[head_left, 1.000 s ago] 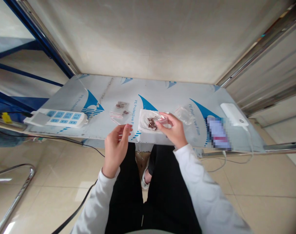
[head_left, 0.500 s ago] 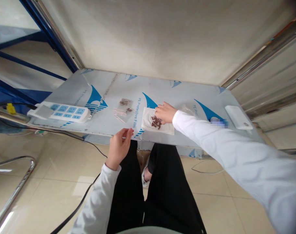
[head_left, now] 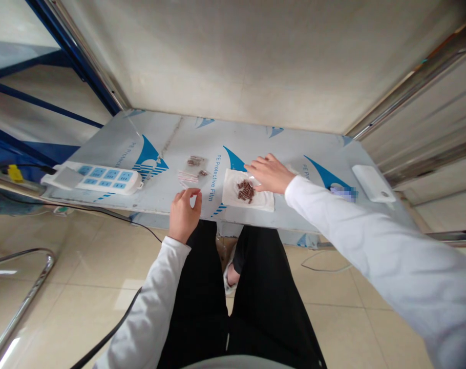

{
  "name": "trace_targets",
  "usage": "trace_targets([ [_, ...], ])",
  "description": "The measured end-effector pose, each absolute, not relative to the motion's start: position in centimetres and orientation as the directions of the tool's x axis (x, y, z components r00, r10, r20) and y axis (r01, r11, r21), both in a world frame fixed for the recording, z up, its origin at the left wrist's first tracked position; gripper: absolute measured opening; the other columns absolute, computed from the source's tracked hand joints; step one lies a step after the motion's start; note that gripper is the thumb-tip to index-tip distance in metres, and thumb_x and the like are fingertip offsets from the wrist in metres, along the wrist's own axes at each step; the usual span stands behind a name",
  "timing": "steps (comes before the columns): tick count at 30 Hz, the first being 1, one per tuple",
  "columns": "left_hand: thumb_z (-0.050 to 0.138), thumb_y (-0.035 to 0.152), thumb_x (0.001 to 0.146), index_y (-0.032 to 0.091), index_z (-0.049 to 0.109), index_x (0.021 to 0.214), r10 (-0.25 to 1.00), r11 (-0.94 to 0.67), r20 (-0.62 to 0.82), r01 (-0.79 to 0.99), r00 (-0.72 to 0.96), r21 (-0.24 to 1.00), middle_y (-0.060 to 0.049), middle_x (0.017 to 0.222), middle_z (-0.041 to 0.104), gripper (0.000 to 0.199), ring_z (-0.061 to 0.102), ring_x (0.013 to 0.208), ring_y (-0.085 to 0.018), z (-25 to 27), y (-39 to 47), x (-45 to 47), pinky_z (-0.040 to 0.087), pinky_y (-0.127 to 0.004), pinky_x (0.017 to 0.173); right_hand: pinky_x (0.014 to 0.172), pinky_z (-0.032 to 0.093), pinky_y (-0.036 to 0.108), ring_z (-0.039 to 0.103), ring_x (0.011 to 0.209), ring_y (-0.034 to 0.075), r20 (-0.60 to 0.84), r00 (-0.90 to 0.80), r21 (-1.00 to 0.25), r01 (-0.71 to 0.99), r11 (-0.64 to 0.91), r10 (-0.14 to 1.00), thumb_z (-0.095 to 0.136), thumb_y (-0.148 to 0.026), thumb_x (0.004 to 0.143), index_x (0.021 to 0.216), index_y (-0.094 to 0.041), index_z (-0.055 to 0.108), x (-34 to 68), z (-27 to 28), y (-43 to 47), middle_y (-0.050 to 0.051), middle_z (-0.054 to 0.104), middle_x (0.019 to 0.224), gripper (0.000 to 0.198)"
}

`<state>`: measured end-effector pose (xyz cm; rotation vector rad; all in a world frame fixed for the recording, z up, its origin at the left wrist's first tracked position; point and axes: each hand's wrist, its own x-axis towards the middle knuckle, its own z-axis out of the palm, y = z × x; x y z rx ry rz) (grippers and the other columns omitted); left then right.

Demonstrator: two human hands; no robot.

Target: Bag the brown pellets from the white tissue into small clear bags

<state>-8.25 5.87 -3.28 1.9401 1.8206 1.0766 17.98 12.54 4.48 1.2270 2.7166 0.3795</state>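
Note:
At the table's near edge is my left hand [head_left: 185,215], its fingers curled and the thumb close to the index finger. Whatever may be between them is too small to make out. Just beyond it lie striped small plastic bags [head_left: 187,177] and clear bags with brown pieces [head_left: 195,161]. A white sheet [head_left: 264,201] carries a pile of small brown cylindrical pieces [head_left: 246,191]. Over the sheet's right side is my right hand [head_left: 272,174], its fingertips closed on a shiny bit of clear plastic [head_left: 255,181] beside the pile.
A white power strip [head_left: 108,177] with blue sockets lies at the left, its black cord hanging past the edge. A white oblong device [head_left: 373,183] sits at the right end. The table [head_left: 233,136] wears printed protective film. A wall panel [head_left: 233,66] rises behind.
My left hand has moved slightly left and up, closer to the striped bags. My right hand has shifted right, so more of the brown pile shows.

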Motion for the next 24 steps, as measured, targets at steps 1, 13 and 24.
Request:
trace_targets([
  [1, 0.050, 0.029, 0.085, 0.019, 0.066, 0.097, 0.933, -0.177, 0.353, 0.760, -0.072, 0.625, -0.011, 0.093, 0.068, 0.022, 0.062, 0.091, -0.024, -3.4, 6.6, -8.6, 0.044, -0.033, 0.085, 0.083, 0.037, 0.040, 0.054, 0.098, 0.030, 0.061, -0.601, 0.237, 0.784, 0.574, 0.797, 0.071, -0.030, 0.074, 0.116, -0.011, 0.058, 19.0, 4.3, 12.1, 0.016, 0.065, 0.101, 0.049],
  [13, 0.045, 0.022, 0.088, 0.021, 0.065, 0.111, 0.982, -0.131, 0.157, 0.973, 0.102, 0.188, -0.011, 0.115, 0.068, 0.031, 0.061, 0.104, -0.027, -3.7, 13.2, -10.9, 0.041, -0.038, 0.091, 0.108, 0.030, 0.050, 0.028, 0.138, 0.035, 0.169, 0.033, -0.159, 0.987, -0.006, 0.985, 0.035, -0.048, 0.092, 0.144, -0.001, 0.026, 26.9, -7.0, 9.2, 0.026, 0.031, 0.148, 0.071],
  [24, 0.047, 0.030, 0.088, 0.017, 0.070, 0.099, 0.908, 0.114, 0.309, 0.874, -0.285, 0.472, -0.012, 0.085, 0.073, 0.028, 0.066, 0.081, -0.024, -0.3, 11.5, -11.1, 0.045, -0.034, 0.075, 0.107, 0.005, 0.068, 0.005, 0.143, 0.039, 0.372, 0.074, -0.167, 0.986, -0.012, 0.925, 0.037, -0.053, 0.091, 0.149, -0.011, 0.019, 24.4, -1.9, 8.5, 0.018, 0.013, 0.156, 0.074],
])
